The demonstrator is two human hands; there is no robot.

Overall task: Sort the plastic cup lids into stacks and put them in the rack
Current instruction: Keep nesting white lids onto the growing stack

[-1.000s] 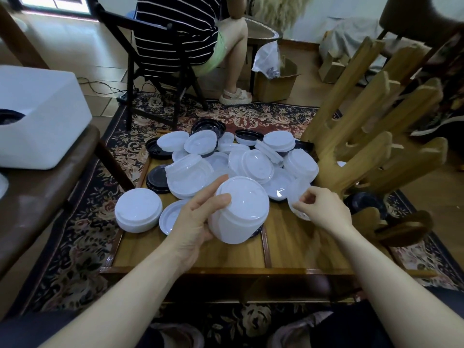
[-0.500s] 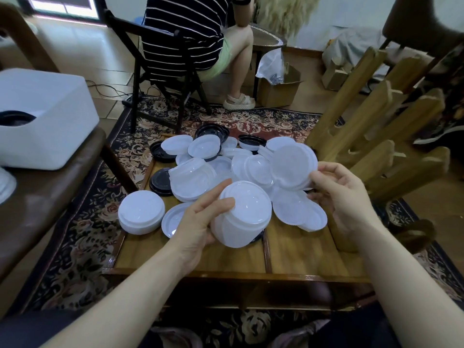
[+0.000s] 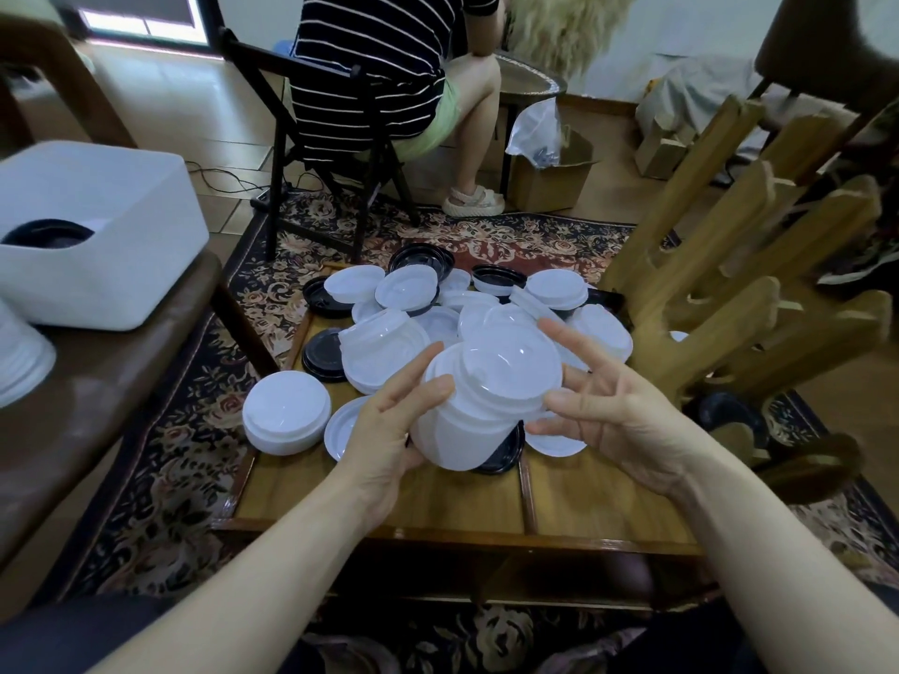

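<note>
Since half a second ago your right hand (image 3: 618, 411) has seated a lid on the stack (image 3: 479, 406) at frame centre, fingers spread; your left hand (image 3: 389, 430) grips it. Many lids (image 3: 404, 289) remain loose; rack (image 3: 739, 294), right, holds almost none.

**Lids Heaped at Centre, Rack Standing at Right**

A pile of lids (image 3: 467, 308) is lying on the low table (image 3: 598, 498) at frame centre. A held stack (image 3: 479, 406) is sitting between the left hand (image 3: 389, 430) and right hand (image 3: 613, 411). The rack (image 3: 739, 284) is rising at right; a tub (image 3: 97, 235) is resting at left.
</note>
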